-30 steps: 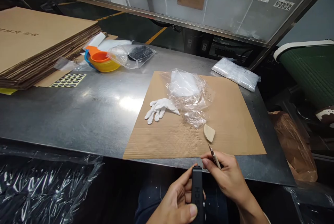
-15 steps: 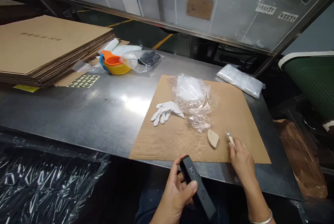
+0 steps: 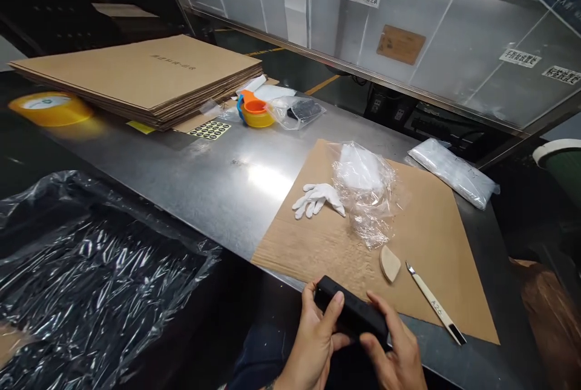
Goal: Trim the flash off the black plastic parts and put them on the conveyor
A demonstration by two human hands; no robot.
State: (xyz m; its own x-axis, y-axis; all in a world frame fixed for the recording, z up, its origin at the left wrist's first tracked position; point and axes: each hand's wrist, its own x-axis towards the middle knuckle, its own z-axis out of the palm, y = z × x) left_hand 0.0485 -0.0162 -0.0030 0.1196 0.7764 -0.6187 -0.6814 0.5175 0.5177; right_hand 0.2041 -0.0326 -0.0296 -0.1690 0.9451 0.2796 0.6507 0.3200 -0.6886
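Note:
Just off the table's front edge, my left hand (image 3: pixel 315 332) is closed round one end of a long black rectangular case (image 3: pixel 351 311), thumb on top. My right hand (image 3: pixel 394 341) grips its other end between thumb and fingers. A craft knife (image 3: pixel 433 302) with a pale handle marked A26 lies on the cardboard sheet (image 3: pixel 436 232), to the right of the case. Close to the knife rests a small beige wedge-shaped pad (image 3: pixel 390 264). Farther back are a white glove (image 3: pixel 319 199) and a crumpled clear plastic bag (image 3: pixel 367 196) with something white in it.
Stacked cardboard sheets (image 3: pixel 136 72) and a yellow tape roll (image 3: pixel 49 108) occupy the far left. Near them are a tape dispenser (image 3: pixel 256 112), a bagged dark item (image 3: pixel 304 110) and a sticker sheet (image 3: pixel 209 129). Packed plastic bags (image 3: pixel 454 172) lie at the right; black plastic (image 3: pixel 104 269) sits lower left.
My right hand has let go of the craft knife, now lying on the cardboard, and has taken hold of the black case. The case has turned, hiding its lettering. The view has swung left.

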